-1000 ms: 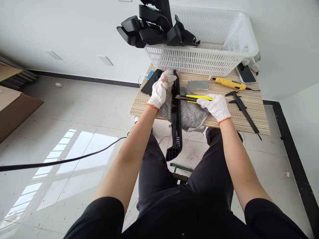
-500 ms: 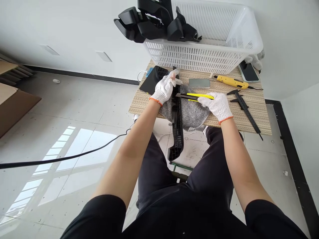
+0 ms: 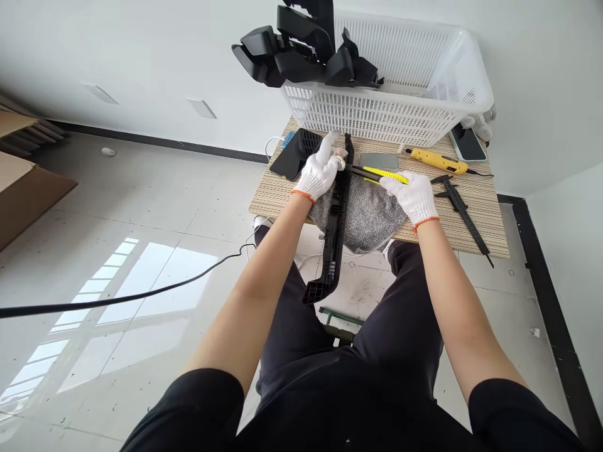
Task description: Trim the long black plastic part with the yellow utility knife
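A long black plastic part [image 3: 335, 226] lies slantwise over a grey cloth [image 3: 372, 216], its lower end jutting past the table's near edge. My left hand [image 3: 321, 168], in a white glove with an orange cuff, grips the upper stretch of this part, the index finger raised. My right hand [image 3: 412, 196], gloved alike, is closed around a yellow and black utility knife [image 3: 385, 175]. The knife's dark front end points left and reaches the part beside my left fingertips; whether the blade touches it cannot be made out.
Behind stands a white basket [image 3: 367, 116] with black plastic parts [image 3: 301, 53]. On the wooden table [image 3: 277, 198] are a black box-like object [image 3: 294, 154], a grey plate [image 3: 379, 161], a yellow tool [image 3: 436, 161], a phone [image 3: 468, 144] and a caliper [image 3: 464, 213]. A cable crosses at left.
The long part has tilted, its upper end moving right and its lower end left. My left hand has shifted slightly right, and the knife's tip has come up beside its fingers.
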Motion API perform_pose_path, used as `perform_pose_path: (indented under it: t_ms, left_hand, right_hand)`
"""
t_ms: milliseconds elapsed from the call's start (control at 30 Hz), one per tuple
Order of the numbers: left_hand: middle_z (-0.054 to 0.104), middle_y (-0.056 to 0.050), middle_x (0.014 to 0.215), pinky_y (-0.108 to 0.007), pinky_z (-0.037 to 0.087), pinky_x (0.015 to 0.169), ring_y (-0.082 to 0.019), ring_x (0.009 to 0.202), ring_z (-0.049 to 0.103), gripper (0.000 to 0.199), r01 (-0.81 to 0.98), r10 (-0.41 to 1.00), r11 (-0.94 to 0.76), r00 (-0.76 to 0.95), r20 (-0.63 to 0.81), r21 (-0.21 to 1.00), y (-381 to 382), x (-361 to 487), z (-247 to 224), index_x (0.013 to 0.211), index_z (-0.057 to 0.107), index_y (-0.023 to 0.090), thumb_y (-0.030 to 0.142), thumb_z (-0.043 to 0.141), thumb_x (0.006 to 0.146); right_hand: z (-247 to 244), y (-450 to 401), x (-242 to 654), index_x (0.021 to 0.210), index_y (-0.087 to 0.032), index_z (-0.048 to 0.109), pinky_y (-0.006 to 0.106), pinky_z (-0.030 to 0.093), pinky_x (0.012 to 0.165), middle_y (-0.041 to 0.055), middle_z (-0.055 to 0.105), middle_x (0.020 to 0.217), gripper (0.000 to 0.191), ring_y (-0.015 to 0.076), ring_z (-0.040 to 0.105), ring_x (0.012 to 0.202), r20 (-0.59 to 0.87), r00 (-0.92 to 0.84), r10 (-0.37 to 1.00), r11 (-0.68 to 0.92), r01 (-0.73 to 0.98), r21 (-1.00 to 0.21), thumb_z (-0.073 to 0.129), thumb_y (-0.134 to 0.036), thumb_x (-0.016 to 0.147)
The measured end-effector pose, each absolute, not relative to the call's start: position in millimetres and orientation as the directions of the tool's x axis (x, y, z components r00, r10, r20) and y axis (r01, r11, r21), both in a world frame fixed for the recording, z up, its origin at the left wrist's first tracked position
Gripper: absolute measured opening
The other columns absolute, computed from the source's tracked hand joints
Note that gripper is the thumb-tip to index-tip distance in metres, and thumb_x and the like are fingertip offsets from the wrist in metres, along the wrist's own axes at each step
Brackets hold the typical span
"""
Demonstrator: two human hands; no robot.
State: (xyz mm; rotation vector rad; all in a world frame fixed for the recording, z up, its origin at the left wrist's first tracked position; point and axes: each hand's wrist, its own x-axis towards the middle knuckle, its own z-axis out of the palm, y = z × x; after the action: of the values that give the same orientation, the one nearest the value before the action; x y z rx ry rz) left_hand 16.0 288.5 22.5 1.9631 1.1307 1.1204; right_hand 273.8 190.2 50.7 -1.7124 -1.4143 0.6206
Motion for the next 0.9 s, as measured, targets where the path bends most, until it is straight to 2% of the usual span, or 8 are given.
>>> perform_pose_path:
  t_ms: [100, 200, 300, 433, 500, 600, 700, 900]
  left_hand:
    - [0.077, -0.008, 0.143, -0.045, 0.052, 0.123, -0.025, 0.123, 0.076, 0.064, 0.390, 0.918, -0.393, 0.213, 0.333, 0.833, 286.6, 17.6, 22.2, 0.164, 0.048, 0.029, 0.039, 0.053, 0.102]
    - [0.072, -0.008, 0.153, -0.046, 0.051, 0.124, -0.024, 0.118, 0.076, 0.065, 0.399, 0.916, -0.400, 0.204, 0.346, 0.825, 285.5, 18.9, 21.1, 0.164, 0.050, 0.032, 0.037, 0.053, 0.099]
    - [0.069, -0.008, 0.157, -0.046, 0.051, 0.125, -0.024, 0.124, 0.074, 0.063, 0.373, 0.915, -0.404, 0.182, 0.361, 0.835, 284.5, 28.3, 23.7, 0.164, 0.050, 0.033, 0.038, 0.053, 0.100]
    - [0.066, -0.012, 0.158, -0.048, 0.058, 0.117, -0.026, 0.134, 0.072, 0.064, 0.218, 0.908, -0.417, 0.147, 0.392, 0.883, 286.0, 54.1, 30.1, 0.169, 0.040, 0.027, 0.029, 0.040, 0.105]
    - [0.063, -0.013, 0.162, -0.045, 0.059, 0.115, -0.026, 0.141, 0.068, 0.065, 0.186, 0.908, -0.413, 0.166, 0.386, 0.892, 290.2, 63.7, 28.5, 0.170, 0.038, 0.026, 0.027, 0.041, 0.105]
    - [0.059, -0.011, 0.166, -0.043, 0.054, 0.123, -0.026, 0.146, 0.065, 0.067, 0.246, 0.913, -0.400, 0.192, 0.360, 0.883, 299.9, 63.9, 16.9, 0.169, 0.044, 0.029, 0.031, 0.052, 0.102]
    - [0.062, -0.003, 0.166, -0.047, 0.050, 0.128, -0.025, 0.138, 0.069, 0.065, 0.375, 0.921, -0.390, 0.161, 0.356, 0.841, 308.3, 52.9, 2.7, 0.166, 0.050, 0.037, 0.034, 0.054, 0.101]
    - [0.059, -0.002, 0.168, -0.046, 0.058, 0.116, -0.027, 0.129, 0.074, 0.059, 0.449, 0.942, -0.335, 0.141, 0.305, 0.828, 311.7, 44.9, -2.6, 0.165, 0.050, 0.037, 0.043, 0.048, 0.107]
  right_hand:
    - [52.4, 195.0, 273.4, 0.073, -0.020, 0.077, 0.035, 0.046, 0.068, 0.0053, 0.072, 0.067, 0.055, 0.0202, 0.064, 0.066, 0.173, 0.253, 0.952, -0.038, 0.658, -0.753, 0.075, -0.074, 0.085]
    - [52.0, 198.9, 273.4, 0.073, -0.020, 0.077, 0.035, 0.046, 0.067, 0.0055, 0.073, 0.067, 0.056, 0.0205, 0.063, 0.065, 0.153, 0.241, 0.958, -0.035, 0.633, -0.773, 0.074, -0.074, 0.085]
    - [51.5, 201.9, 273.7, 0.075, -0.020, 0.079, 0.035, 0.047, 0.070, 0.0055, 0.074, 0.069, 0.054, 0.0222, 0.067, 0.069, 0.148, 0.221, 0.964, -0.028, 0.637, -0.770, 0.076, -0.073, 0.083]
    - [52.5, 202.8, 273.5, 0.076, -0.021, 0.079, 0.035, 0.048, 0.072, 0.0039, 0.073, 0.067, 0.048, 0.0238, 0.068, 0.072, 0.154, 0.239, 0.959, -0.055, 0.689, -0.723, 0.076, -0.068, 0.085]
    - [52.3, 202.0, 273.6, 0.075, -0.021, 0.079, 0.034, 0.048, 0.071, 0.0040, 0.073, 0.068, 0.049, 0.0239, 0.069, 0.072, 0.161, 0.240, 0.957, -0.056, 0.700, -0.712, 0.075, -0.069, 0.085]
    - [50.2, 200.4, 274.5, 0.074, -0.022, 0.077, 0.034, 0.049, 0.069, 0.0049, 0.074, 0.069, 0.054, 0.0229, 0.069, 0.071, 0.184, 0.285, 0.941, -0.052, 0.656, -0.753, 0.071, -0.074, 0.085]
    - [47.6, 200.5, 275.8, 0.078, -0.021, 0.078, 0.033, 0.047, 0.061, 0.0056, 0.074, 0.070, 0.056, 0.0202, 0.065, 0.064, 0.153, 0.311, 0.938, -0.049, 0.556, -0.830, 0.071, -0.076, 0.084]
    - [42.9, 215.3, 279.1, 0.078, -0.020, 0.078, 0.032, 0.047, 0.059, 0.0062, 0.074, 0.070, 0.054, 0.0196, 0.064, 0.063, 0.159, 0.316, 0.935, -0.051, 0.567, -0.822, 0.073, -0.074, 0.083]
